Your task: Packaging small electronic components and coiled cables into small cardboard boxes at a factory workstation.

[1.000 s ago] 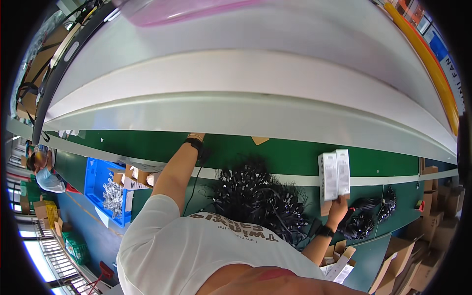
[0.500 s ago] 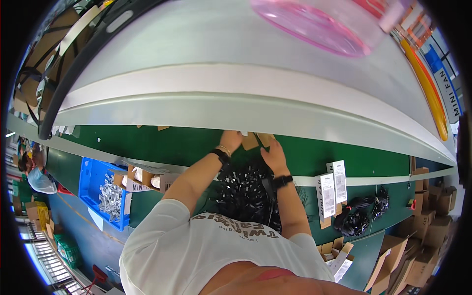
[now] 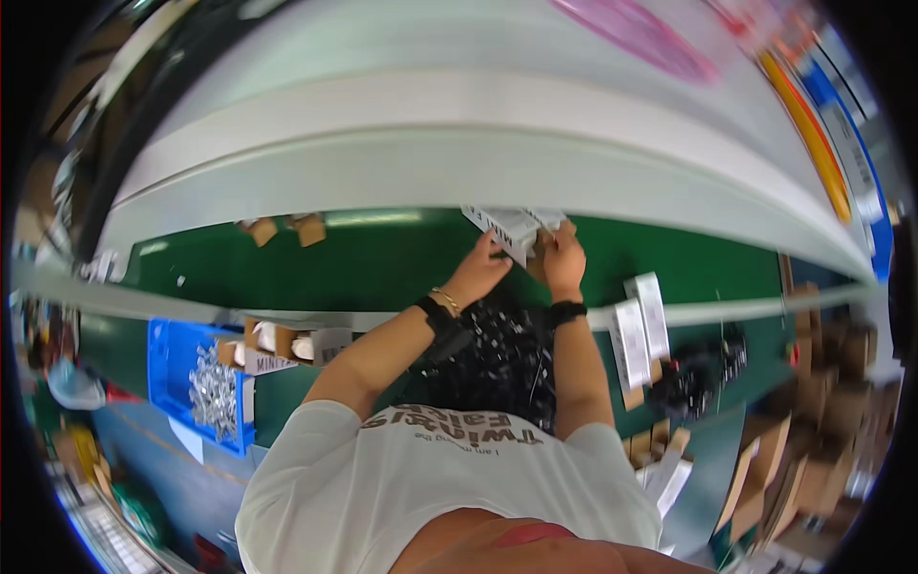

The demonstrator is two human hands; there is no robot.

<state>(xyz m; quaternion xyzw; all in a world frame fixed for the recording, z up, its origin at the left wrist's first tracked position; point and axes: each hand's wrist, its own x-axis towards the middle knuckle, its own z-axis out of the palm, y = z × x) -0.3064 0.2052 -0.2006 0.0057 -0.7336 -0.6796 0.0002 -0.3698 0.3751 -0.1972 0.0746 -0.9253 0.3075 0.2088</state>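
We hold the left hand (image 3: 481,270) just beside the right hand (image 3: 566,260), the 2 apart. Behind the left hand, the left forearm (image 3: 382,359) slants outward and back; behind the right hand, the right forearm (image 3: 580,373) runs nearly straight back. On both hands, we curl the fingers (image 3: 491,241) inward, gripping.

1. Carton (image 3: 521,230): white, dark lettering; brown flap.
2. Surface (image 3: 669,258): deep green, with a pale whitish band along it.
3. Bundle of strands (image 3: 492,368): black, flecked with bright glints.
4. Tray (image 3: 167,383): bright blue; contents (image 3: 215,392) silvery white.
5. Paired boxes (image 3: 629,342): white, grey printing.
6. T-shirt (image 3: 449,488): plain white, brown lettering.
7. Wristband (image 3: 567,311): black; bracelet (image 3: 446,300), gold.
8. Shelf (image 3: 430,158): pale grey-white.
9. Curved strip (image 3: 808,134): yellow-orange.
10. Rounded object (image 3: 641,33): translucent pink.
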